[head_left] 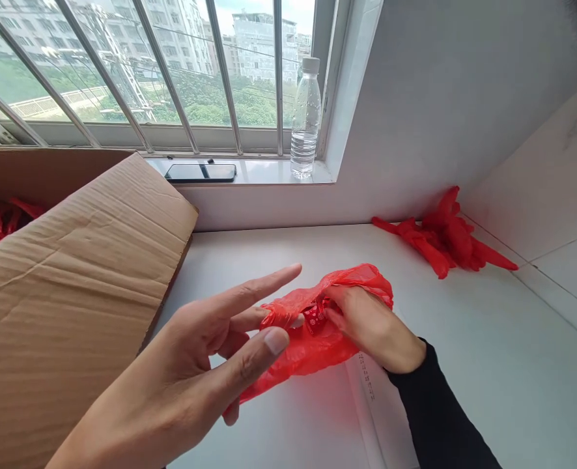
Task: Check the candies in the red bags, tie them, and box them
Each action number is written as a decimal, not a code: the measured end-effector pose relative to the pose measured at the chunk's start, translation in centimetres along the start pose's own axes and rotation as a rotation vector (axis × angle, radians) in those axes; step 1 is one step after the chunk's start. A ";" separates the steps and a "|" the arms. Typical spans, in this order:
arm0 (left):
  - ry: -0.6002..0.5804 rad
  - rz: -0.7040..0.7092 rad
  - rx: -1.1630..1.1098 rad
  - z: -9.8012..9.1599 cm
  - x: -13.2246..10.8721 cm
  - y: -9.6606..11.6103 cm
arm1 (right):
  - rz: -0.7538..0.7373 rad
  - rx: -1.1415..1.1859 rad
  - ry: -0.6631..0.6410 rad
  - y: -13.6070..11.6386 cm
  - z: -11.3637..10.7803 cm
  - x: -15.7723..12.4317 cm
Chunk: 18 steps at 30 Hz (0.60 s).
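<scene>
Crinkled, thin plastic bag (pixel 312 357) at five o'clock; matt, ribbed cardboard box (pixel 88 280) at nine; smooth plastic bottle (pixel 306 120) at twelve; shiny metal bars (pixel 224 77) at eleven.

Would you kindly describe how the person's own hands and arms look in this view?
Both the left hand and the right hand are ungloved. The left thumb shows a short nail. A plain, wrist-length black sleeve shows on the right.

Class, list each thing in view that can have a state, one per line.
Bottle: upright, capped, partly filled
Phone: lying flat
Box: open
Bag: open
Red bundle: crumpled
Window: barred; open or shut unclear
Left hand: fingers spread, touching bag
Right hand: partly inside bag, grip unclear
</scene>
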State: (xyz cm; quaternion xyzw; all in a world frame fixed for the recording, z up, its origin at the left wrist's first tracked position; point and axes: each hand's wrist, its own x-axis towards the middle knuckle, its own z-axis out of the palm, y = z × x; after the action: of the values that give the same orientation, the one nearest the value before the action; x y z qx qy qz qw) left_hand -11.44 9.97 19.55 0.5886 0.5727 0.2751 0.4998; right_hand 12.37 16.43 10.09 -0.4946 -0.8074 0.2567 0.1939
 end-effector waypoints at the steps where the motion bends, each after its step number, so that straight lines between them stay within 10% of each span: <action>1: 0.024 -0.023 -0.017 0.1 0.0 0.3 | -0.014 0.027 -0.039 0.2 0.2 -0.1; 11: -0.089 0.190 -0.018 0.0 1.0 -0.8 | 0.143 -0.085 0.051 2.7 2.3 0.9; 18: -0.080 0.189 -0.152 -0.1 1.1 -0.3 | 0.243 -0.092 0.162 0.4 -0.8 0.9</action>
State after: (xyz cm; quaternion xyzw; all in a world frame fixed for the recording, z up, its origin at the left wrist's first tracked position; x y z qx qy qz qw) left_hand -11.43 11.02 18.99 0.6111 0.4718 0.3397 0.5372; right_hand 12.74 17.63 10.52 -0.6160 -0.7342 0.2004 0.2031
